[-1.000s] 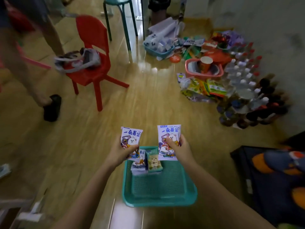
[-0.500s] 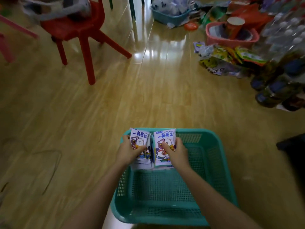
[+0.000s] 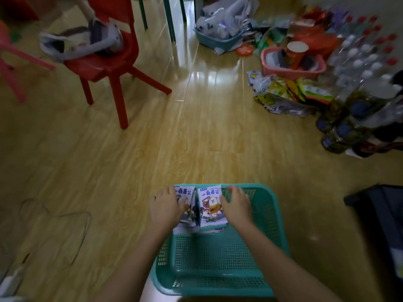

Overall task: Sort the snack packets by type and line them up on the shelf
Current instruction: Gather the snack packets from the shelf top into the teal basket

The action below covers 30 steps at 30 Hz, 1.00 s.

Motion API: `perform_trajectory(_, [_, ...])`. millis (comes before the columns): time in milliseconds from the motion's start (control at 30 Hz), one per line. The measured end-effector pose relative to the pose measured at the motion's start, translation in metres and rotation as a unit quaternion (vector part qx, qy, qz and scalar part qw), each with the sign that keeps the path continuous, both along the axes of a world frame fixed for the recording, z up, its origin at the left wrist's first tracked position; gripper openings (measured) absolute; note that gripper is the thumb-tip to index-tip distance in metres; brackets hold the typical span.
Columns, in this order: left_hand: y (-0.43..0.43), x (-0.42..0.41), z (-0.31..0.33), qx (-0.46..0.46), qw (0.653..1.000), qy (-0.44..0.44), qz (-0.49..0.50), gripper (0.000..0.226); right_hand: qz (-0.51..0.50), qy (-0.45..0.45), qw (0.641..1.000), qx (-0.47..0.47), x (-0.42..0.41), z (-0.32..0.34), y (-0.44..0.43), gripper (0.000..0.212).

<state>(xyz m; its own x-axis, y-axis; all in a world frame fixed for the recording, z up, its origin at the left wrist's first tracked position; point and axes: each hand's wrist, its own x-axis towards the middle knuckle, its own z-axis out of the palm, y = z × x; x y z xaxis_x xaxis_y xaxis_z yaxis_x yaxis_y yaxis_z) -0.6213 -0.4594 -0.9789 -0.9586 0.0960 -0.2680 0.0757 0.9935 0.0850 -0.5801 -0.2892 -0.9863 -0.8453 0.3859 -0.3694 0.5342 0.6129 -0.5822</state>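
White-and-purple cartoon-printed snack packets [image 3: 210, 205] stand upright and side by side, long axes vertical, in the far left corner of the teal plastic mesh basket [image 3: 268, 214]. My left hand [image 3: 166, 207] grips the left packet's outer edge and my right hand [image 3: 236, 203] pinches the right packet's, so each hand is nearest its own packet.

You've got one view here, riding on your head and tipped forward and down. Closest in, bottom centre, are your forearms, your left hand [image 3: 166, 207] and right hand [image 3: 236, 205] over the teal basket [image 3: 271, 216]. Beyond that the wooden floor [image 3: 152, 138] runs away from you, with the red chair [image 3: 113, 62] far left and the bottles [image 3: 366, 68] far right, blurred.
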Motion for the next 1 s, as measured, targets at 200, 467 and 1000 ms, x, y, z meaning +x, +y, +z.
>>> perform_trajectory(200, [0.051,-0.021,0.219,0.049,0.996,0.065,-0.042,0.029,0.033,0.046,0.998,-0.002,0.001,0.205,0.056,0.032])
perform_trajectory(467, [0.149,-0.027,0.582,0.088,0.971,0.143,-0.172,0.03,0.058,0.17,0.97,0.162,0.035,0.584,0.166,0.023])
perform_trajectory(1000, [0.329,0.156,0.992,0.255,0.789,0.3,-0.471,0.031,-0.242,0.207,0.868,0.381,0.34,0.993,0.255,0.025])
